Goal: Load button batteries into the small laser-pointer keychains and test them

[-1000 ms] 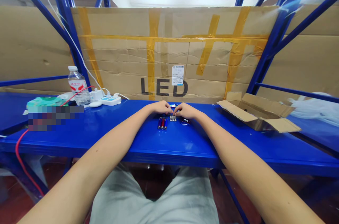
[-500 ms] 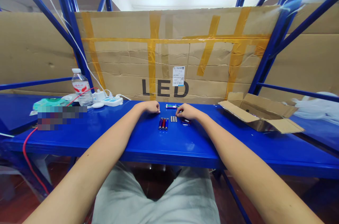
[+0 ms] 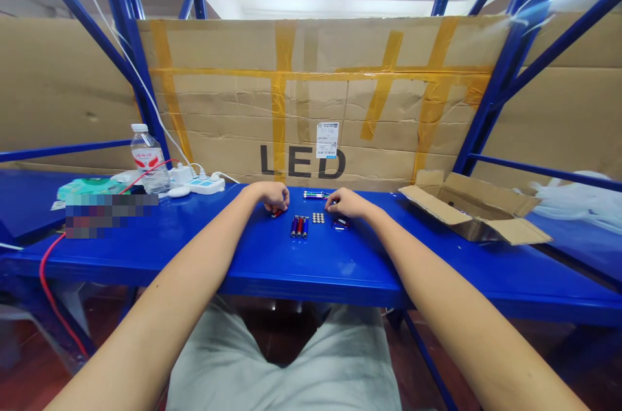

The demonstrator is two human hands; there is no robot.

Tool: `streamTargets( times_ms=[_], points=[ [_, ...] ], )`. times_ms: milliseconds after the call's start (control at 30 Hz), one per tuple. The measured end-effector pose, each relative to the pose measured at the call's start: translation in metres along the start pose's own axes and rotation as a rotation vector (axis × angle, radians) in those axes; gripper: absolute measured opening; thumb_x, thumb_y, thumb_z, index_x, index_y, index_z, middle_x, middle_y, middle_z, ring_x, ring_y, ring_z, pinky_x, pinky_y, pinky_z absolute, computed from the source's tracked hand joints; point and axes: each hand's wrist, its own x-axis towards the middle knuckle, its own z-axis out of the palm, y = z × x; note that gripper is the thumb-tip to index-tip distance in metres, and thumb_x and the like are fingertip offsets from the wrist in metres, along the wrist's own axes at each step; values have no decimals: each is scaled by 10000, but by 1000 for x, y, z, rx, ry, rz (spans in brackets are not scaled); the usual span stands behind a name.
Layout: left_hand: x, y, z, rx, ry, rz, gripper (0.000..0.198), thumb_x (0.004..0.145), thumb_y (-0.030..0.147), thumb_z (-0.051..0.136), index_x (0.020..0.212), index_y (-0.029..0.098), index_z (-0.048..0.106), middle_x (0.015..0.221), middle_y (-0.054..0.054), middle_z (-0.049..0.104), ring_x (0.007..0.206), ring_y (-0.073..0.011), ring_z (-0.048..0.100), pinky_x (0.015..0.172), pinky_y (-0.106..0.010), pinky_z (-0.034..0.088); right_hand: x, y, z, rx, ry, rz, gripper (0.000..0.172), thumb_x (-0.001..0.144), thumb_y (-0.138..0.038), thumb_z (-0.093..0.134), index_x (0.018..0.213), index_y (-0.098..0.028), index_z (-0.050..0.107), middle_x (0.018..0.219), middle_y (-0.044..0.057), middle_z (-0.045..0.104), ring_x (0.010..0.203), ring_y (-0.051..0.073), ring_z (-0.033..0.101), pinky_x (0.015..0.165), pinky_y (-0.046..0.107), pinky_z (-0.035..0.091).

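My left hand (image 3: 275, 194) is curled closed low over the table, left of the small parts. A shiny red piece (image 3: 276, 213) shows beneath its fingers; I cannot tell whether they grip it. My right hand (image 3: 348, 203) has its fingertips pinched, with a dark bit by them that is too small to name. Between the hands lie silvery button cells (image 3: 318, 218) in a neat block. Nearer to me, small metal tubes (image 3: 299, 227), blue and red, lie side by side. A shiny multicoloured tube (image 3: 315, 194) lies behind the cells. Glossy dark pieces (image 3: 341, 223) are under my right hand.
On the blue table (image 3: 311, 268), an open cardboard box (image 3: 466, 210) stands at right. A water bottle (image 3: 148, 161), a white power strip (image 3: 207, 185) and a green packet (image 3: 90, 189) are at left. A large cardboard sheet (image 3: 233, 113) stands behind.
My left hand has shifted slightly left, and the red piece now shows under it. My right hand has moved slightly right, its fingertips a little farther from the button cells.
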Motion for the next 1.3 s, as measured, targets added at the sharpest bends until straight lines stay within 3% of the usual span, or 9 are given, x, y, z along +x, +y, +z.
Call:
streamTargets(
  times_ms=[167,400,567,833,1000,1300],
  points=[
    [2,-5,-4,-54,-41,-35,307,536,254,761,803,176,631,665,-31,652,631,-166,612,601,-266,490,-2,0,-2,4,-3,9,151,728,-117,619,814,-128,743,833,57,734,765,165,647,707,225,462],
    [3,-16,-11,-75,25,-110,320,490,197,769,771,174,619,638,-27,645,636,-175,618,600,-264,496,-3,-3,-4,-22,0,27,146,745,-117,617,825,-124,738,855,65,731,787,173,638,702,230,451],
    [0,-18,-12,-104,-21,-79,345,449,200,767,779,178,668,657,-31,661,631,-166,612,593,-251,487,-4,-3,-4,-30,1,29,144,747,-132,613,822,-126,736,835,60,728,767,168,635,696,230,451],
    [-4,-18,-15,-22,43,-95,257,463,179,730,718,170,699,642,-32,660,628,-151,589,586,-232,459,-5,-4,-5,-44,-10,39,167,743,-164,601,833,-133,738,823,56,726,758,170,634,661,233,448],
    [-6,-16,-10,-134,-23,-117,214,468,177,744,663,162,659,612,-26,638,622,-151,594,645,-282,507,-6,-6,-5,-42,-4,45,159,734,-160,611,826,-135,739,815,52,726,754,169,630,654,227,441],
    [-15,2,-1,-296,-263,-37,233,549,110,712,671,173,523,653,-38,675,645,-164,651,746,-358,536,-6,-7,-5,-42,-6,24,160,723,-146,606,808,-139,742,786,47,720,719,161,618,646,227,433]
  ],
)
